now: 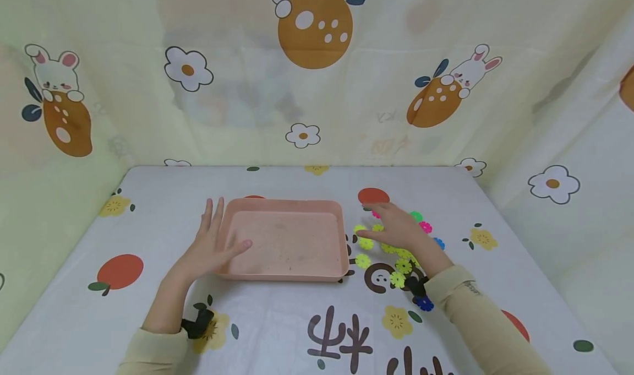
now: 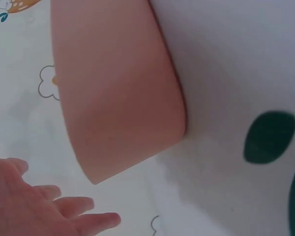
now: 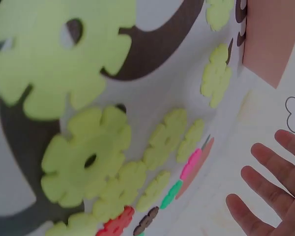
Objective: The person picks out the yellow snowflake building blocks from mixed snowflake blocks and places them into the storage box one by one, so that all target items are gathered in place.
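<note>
A shallow pink tray (image 1: pixel 282 237) with nothing in it rests on the table. My left hand (image 1: pixel 210 248) is at its left edge, fingers straight and spread, thumb over the rim; in the left wrist view the fingers (image 2: pixel 73 209) hold nothing. Right of the tray, my right hand (image 1: pixel 396 226) hovers above scattered flower-shaped plastic pieces, mostly yellow-green (image 1: pixel 403 266). Its fingers (image 3: pixel 263 184) are extended and apart with nothing between them. Part of the pile is hidden under this hand and wrist.
Among the pieces are a pink one (image 1: pixel 425 227), a green one (image 1: pixel 416 216), a light blue one (image 1: pixel 438 243) and a dark blue one (image 1: pixel 424 304) near the right wrist. A white printed cloth (image 1: pixel 267 325) covers the table, with a patterned curtain (image 1: pixel 238 88) behind.
</note>
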Motion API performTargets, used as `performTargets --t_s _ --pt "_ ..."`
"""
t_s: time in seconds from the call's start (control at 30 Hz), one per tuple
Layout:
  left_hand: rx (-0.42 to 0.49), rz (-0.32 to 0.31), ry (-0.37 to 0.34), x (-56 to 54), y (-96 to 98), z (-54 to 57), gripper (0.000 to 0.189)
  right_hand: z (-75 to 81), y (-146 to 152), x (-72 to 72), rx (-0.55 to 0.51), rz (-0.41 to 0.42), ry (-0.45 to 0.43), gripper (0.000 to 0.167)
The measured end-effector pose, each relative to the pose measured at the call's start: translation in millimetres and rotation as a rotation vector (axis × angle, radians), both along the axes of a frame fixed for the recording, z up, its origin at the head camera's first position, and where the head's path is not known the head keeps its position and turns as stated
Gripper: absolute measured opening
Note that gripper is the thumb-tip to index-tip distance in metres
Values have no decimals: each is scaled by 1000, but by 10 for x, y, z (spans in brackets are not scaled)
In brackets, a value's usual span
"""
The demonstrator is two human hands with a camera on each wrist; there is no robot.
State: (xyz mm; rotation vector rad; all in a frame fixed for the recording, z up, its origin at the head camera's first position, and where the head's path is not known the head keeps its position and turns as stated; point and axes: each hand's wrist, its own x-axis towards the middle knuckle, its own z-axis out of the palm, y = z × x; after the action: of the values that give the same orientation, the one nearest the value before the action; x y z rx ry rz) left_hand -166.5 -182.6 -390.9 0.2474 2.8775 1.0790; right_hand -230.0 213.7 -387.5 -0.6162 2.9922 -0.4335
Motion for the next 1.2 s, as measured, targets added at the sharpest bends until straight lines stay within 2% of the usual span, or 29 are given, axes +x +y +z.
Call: performTargets --t_s 0.37,0.6,0.73,0.9,1.2 --pt "18 -14 -41 11 1 -97 112 -84 -48 -76 24 6 -59 76" --pt "20 -36 -36 1 -1 -175 116 -105 -78 -139 35 2 -133 69" --pt "39 -38 -43 11 -2 -193 117 -129 -90 -183 62 2 -146 63" --pt "53 -43 -60 26 -10 -214 119 -158 -122 -235 107 -21 -143 56" --pt "86 -61 -94 19 -11 -257 123 -182 -188 -308 193 -118 -175 43"
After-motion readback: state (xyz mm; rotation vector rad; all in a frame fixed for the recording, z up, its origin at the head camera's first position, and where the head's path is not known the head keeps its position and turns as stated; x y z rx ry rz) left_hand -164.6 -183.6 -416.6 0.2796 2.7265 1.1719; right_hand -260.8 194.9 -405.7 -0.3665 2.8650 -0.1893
